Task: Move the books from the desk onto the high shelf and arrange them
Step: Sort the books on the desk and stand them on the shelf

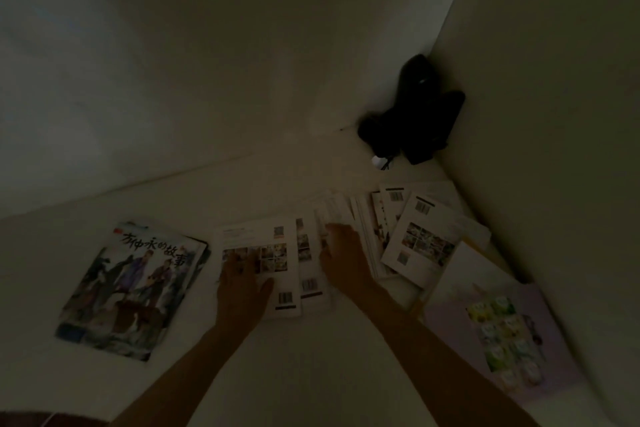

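Note:
The view is dim. Thin white booklets lie spread on a white surface (311, 374) that meets two walls. My left hand (242, 288) rests flat, fingers spread, on a white booklet (273, 246) that shows a photo grid and barcodes. My right hand (341, 253) lies with straight fingers on a fanned row of similar booklets (363, 218). To the left is a stack topped by a large illustrated book (131, 284) with Chinese lettering. Further right, another white booklet (420, 239) lies tilted, and a pale purple book (502, 340) sits near the right wall.
A black object (415, 114) with a cable stands in the corner where the two walls meet. The right wall (554, 149) runs close beside the booklets. A strip of bare white surface lies in front of my arms.

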